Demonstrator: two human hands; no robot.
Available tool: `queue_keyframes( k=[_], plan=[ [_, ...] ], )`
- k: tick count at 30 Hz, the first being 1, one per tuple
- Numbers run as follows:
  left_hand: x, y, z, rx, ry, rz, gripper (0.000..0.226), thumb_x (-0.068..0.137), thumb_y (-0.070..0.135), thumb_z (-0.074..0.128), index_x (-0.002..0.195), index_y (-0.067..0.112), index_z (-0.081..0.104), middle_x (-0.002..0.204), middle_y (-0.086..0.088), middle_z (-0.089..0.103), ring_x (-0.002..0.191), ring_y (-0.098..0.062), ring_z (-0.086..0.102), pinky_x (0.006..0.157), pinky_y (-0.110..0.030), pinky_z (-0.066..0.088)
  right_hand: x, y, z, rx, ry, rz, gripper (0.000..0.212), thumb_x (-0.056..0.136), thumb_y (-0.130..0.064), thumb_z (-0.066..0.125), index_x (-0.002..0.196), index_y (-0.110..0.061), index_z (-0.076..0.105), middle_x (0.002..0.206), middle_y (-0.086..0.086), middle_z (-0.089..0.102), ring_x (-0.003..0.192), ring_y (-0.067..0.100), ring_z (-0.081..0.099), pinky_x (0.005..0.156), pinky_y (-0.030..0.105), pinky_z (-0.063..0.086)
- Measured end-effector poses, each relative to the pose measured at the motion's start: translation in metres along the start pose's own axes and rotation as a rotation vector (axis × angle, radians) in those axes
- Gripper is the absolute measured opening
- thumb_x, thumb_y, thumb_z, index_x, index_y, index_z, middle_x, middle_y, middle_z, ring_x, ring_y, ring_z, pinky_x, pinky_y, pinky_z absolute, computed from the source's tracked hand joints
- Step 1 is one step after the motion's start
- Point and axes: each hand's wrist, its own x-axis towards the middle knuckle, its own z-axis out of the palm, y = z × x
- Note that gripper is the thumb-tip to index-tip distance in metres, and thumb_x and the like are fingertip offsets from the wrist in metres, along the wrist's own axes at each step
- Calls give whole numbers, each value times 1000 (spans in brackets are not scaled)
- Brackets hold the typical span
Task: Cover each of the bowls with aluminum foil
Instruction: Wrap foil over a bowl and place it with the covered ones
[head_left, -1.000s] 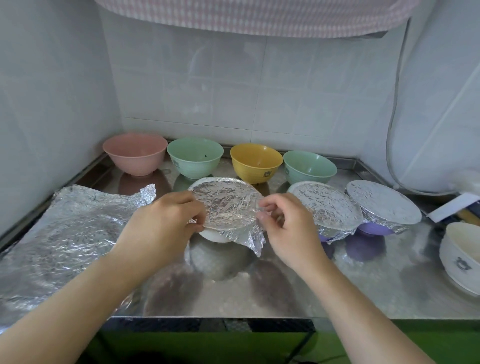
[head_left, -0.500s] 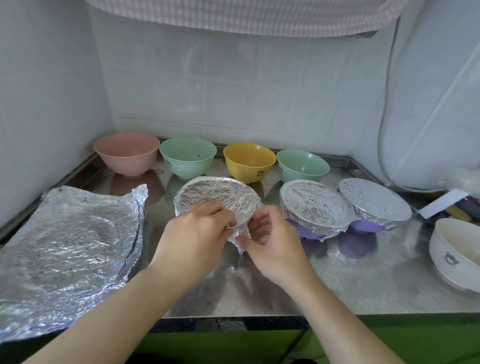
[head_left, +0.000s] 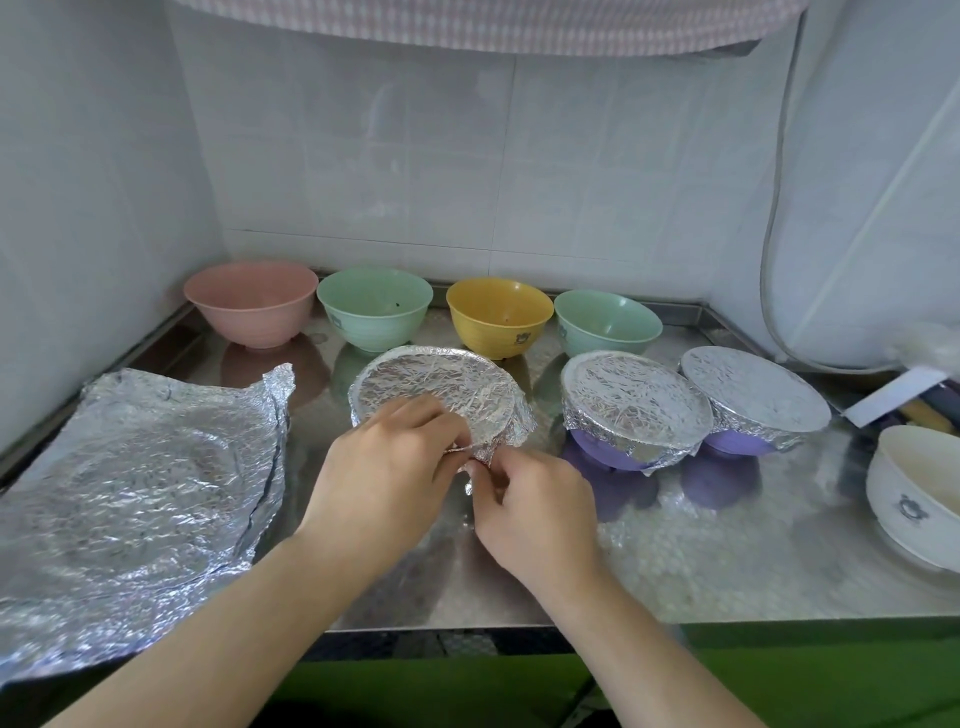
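Observation:
A foil-covered bowl sits at the middle of the steel counter, its body hidden under foil and my hands. My left hand and my right hand meet at its near rim and pinch the foil's loose fold there. Two purple bowls to the right wear foil tops. Along the back stand a pink bowl, a green bowl, a yellow bowl and another green bowl, all uncovered.
Crinkled foil sheets lie stacked at the left. A white bowl stands at the right edge, with a white box and small items behind it. Tiled walls close in the left and back; a cable hangs at the right.
Both hands came from the bowl's left and right sides to its near rim, folding the hanging foil flap down and under.

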Motion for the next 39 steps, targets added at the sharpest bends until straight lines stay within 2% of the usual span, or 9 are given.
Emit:
queue_keyframes(
  k=[5,11,13,18,22,26,30,34,39],
  plan=[
    [-2,0,1,-10,-4,13,11,88,32,78,88,31,68,91,14,61,89,-15,60,51,-36,52,-3,-8,7,-145,-18,2,36,86,-34,69,58,-21,51,53,-2,58,47,25,58,44,26,25],
    [-1,-2,0,-33,-20,4,12,86,28,80,88,32,69,91,16,62,90,-12,60,54,-34,51,-5,-21,3,8,-76,43,25,79,-26,64,64,-26,45,61,-2,60,55,21,55,44,24,15],
    [0,-2,-2,-43,-25,-9,12,85,29,79,88,33,68,92,16,62,91,-11,60,56,-34,52,-4,-21,-1,48,-153,28,6,78,-23,57,72,-24,55,70,-3,66,66,22,59,48,31,25],
    [0,-4,-3,-61,-28,-10,15,83,25,80,88,31,67,92,15,62,90,-12,61,55,-34,52,3,-8,-8,216,-383,-14,23,77,-11,48,83,-25,65,85,-9,70,83,17,63,66,37,46],
    [0,-8,-5,-78,-33,6,17,84,23,81,89,31,68,92,16,62,91,-13,59,56,-34,52,10,12,-22,389,-248,-45,22,85,-3,63,85,-24,65,76,-18,61,66,6,58,61,30,49],
    [1,-15,-7,-133,-51,-12,20,82,20,83,89,32,69,92,17,62,89,-10,59,60,-35,54,25,21,-31,292,-208,-181,28,91,-17,81,110,-25,62,110,-19,55,77,7,61,67,38,54],
    [3,-23,-10,-202,-88,-22,21,82,17,83,88,32,70,91,18,62,85,-9,57,65,-38,54,37,15,-24,152,-136,-312,19,90,-23,82,96,-22,64,106,-12,57,76,13,55,59,41,51],
    [3,-22,-13,-182,-93,8,19,80,25,84,90,31,68,92,18,61,88,-7,56,69,-36,55,42,10,-19,171,-125,-261,25,83,-19,86,85,-23,61,96,-11,56,69,9,46,56,41,48],
    [1,-18,-9,-51,-48,55,35,70,32,92,89,25,63,92,14,58,91,-16,59,61,-29,46,41,8,-21,269,-151,-239,25,85,-24,87,85,-22,62,92,-13,53,66,3,43,60,37,44]
  ],
)
